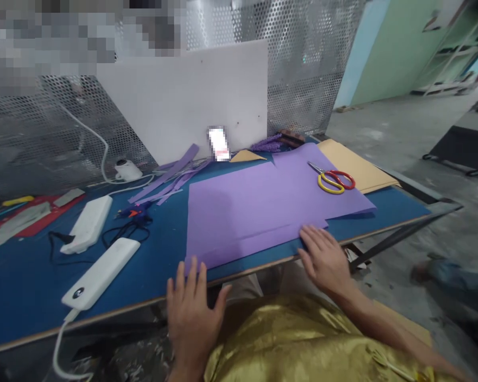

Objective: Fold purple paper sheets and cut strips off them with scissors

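A purple paper sheet [231,212] lies flat along the front edge of the blue table, overlapping another purple sheet on its right. My left hand [193,307], fingers spread, has its fingertips at the sheet's near left corner. At the near right corner, my right hand [324,257] rests with its fingers stretched out on the paper's edge. A long crease or fold line runs along the near side of the sheet. Scissors with one red and one yellow handle [330,180] lie on the right-hand purple paper, touched by neither hand.
White power strips [101,273] with cords and a blue glue gun [133,212] occupy the table's left side. Purple strips [171,175] and a lit phone [219,143] are at the back, before a white board [191,101]. Tan sheets [354,164] lie at the right.
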A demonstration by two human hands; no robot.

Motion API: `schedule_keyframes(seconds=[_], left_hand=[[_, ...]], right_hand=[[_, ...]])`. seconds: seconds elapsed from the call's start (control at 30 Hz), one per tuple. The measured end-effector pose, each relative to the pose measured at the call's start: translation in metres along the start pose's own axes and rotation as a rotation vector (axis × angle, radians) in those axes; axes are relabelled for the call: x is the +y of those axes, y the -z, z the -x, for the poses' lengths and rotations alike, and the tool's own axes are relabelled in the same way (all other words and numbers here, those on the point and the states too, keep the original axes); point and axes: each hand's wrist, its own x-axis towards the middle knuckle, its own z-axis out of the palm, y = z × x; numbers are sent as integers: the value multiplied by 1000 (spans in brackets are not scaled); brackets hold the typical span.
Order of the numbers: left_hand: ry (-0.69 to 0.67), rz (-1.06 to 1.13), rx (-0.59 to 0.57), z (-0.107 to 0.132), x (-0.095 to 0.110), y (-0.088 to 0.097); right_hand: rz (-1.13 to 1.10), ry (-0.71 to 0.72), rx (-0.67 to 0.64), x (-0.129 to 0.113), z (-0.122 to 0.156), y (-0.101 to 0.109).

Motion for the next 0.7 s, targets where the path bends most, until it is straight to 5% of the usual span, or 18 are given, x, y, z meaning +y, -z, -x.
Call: schedule_keyframes(seconds=[0.17,0.27,0.7], left_hand=[[-270,176,-111,-26,56,-21],[-328,210,-93,-32,70,-28],[-187,90,-56,-18,38,-16]], right_hand=[[-177,203,-77,-68,-12,-11],[-191,227,-95,-76,-15,-14],[17,49,25,38,5,6]])
